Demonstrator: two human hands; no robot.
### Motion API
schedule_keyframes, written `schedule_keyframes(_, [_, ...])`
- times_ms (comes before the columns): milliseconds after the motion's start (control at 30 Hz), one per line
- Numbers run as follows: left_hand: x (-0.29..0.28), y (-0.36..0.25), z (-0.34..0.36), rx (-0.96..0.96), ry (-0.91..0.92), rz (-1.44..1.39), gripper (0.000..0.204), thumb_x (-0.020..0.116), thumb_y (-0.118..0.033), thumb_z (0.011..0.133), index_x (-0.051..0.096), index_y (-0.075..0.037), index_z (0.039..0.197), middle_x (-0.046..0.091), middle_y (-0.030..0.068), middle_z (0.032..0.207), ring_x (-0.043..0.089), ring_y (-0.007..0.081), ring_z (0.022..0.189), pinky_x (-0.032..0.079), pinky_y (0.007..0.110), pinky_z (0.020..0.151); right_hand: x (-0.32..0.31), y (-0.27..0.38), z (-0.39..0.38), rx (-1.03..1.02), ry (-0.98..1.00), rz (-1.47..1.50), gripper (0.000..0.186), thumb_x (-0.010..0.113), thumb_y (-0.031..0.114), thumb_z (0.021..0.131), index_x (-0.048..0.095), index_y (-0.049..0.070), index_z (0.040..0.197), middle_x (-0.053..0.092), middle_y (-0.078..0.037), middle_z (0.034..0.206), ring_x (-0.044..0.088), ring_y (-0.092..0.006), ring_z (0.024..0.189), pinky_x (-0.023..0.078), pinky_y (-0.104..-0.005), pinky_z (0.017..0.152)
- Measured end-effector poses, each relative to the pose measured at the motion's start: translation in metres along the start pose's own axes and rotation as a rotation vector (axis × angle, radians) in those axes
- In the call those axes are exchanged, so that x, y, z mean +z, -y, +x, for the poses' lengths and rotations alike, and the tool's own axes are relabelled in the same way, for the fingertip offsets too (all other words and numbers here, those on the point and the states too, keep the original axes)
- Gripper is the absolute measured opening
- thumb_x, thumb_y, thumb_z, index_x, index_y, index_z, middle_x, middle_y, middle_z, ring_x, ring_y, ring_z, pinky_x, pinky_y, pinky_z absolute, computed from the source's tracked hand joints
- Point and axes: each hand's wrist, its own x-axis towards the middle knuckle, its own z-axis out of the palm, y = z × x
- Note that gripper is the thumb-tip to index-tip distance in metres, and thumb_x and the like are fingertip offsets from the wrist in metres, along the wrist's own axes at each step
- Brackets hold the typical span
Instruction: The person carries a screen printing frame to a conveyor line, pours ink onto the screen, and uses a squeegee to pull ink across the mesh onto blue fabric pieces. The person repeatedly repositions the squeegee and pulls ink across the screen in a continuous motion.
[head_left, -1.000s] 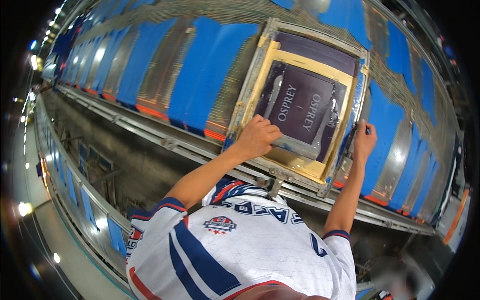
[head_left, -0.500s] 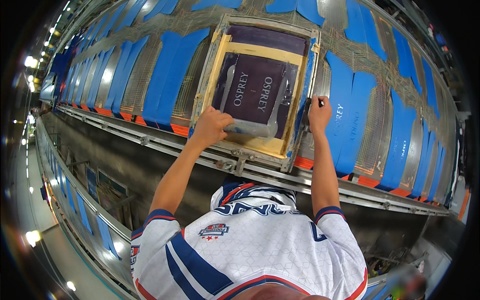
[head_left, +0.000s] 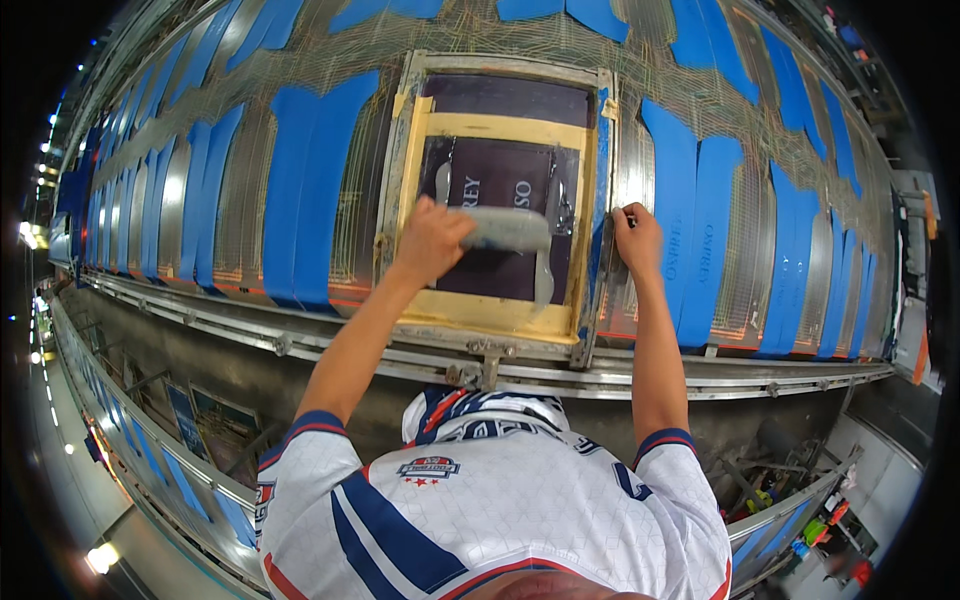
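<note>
Inside the rectangular frame (head_left: 500, 64), a greyish blade (head_left: 510, 228) extended rightward from the left hand (head_left: 433, 243), which was closed around its left end. Both forearms (head_left: 660, 350) reached in from the frame's near side; the right hand (head_left: 638, 238) curled at the frame's right rail (head_left: 602, 190), its grip indeterminable. Pale capitals (head_left: 521, 193) inside the frame were partly hidden; fainter lettering (head_left: 705, 255) marked blue fabric (head_left: 675, 170) right of the frame.

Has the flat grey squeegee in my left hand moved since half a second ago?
Yes, away from you: the squeegee has moved farther from the flat yellow strip along the near end of the rectangular metal frame.
</note>
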Motion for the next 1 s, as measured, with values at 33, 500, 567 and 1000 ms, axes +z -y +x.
schedule_keyframes(33, [0.002, 0.016, 0.024, -0.004, -0.01, 0.01, 0.039, 0.079, -0.008, 0.059, 0.069, -0.012, 0.097, 0.072, 0.0038, 0.099, 0.062, 0.0256, 0.085, 0.043, 0.04, 0.08, 0.0, -0.001, 0.005, -0.093, 0.011, -0.053, 0.028, 0.07, 0.03, 0.091, 0.069, 0.003, 0.097, 0.072, -0.015, 0.097, 0.068, -0.0357, 0.086, 0.052, -0.0396, 0.078])
schedule_keyframes(500, [-0.008, 0.087, 0.143, -0.156, 0.177, -0.086, 0.03, 0.085, -0.033, 0.068, 0.078, -0.015, 0.09, 0.072, 0.0068, 0.079, 0.066, 0.0307, 0.076, 0.047, 0.044, 0.085, 0.027, 0.155, 0.102, -0.444, 0.463, -0.193, 0.034, 0.081, 0.031, 0.077, 0.07, 0.003, 0.094, 0.072, -0.019, 0.087, 0.068, -0.0404, 0.087, 0.055, -0.0464, 0.077])
schedule_keyframes(567, [-0.002, 0.076, 0.124, -0.109, 0.163, -0.095, 0.025, 0.082, -0.032, 0.069, 0.076, -0.015, 0.087, 0.071, 0.0063, 0.079, 0.066, 0.0293, 0.078, 0.046, 0.043, 0.082, 0.029, 0.15, 0.084, -0.466, 0.458, -0.234, 0.031, 0.082, 0.028, 0.074, 0.07, 0.005, 0.09, 0.071, -0.019, 0.086, 0.068, -0.0401, 0.086, 0.054, -0.0482, 0.075])
schedule_keyframes(1000, [-0.016, 0.002, 0.017, -0.073, 0.221, -0.142, 0.027, 0.084, -0.031, 0.067, 0.074, -0.017, 0.087, 0.07, 0.0017, 0.082, 0.066, 0.0232, 0.079, 0.043, 0.04, 0.079, 0.002, 0.138, -0.042, -0.542, 0.546, -0.301, 0.028, 0.082, 0.03, 0.076, 0.067, 0.009, 0.085, 0.068, -0.012, 0.083, 0.065, -0.0315, 0.089, 0.049, -0.0444, 0.082])
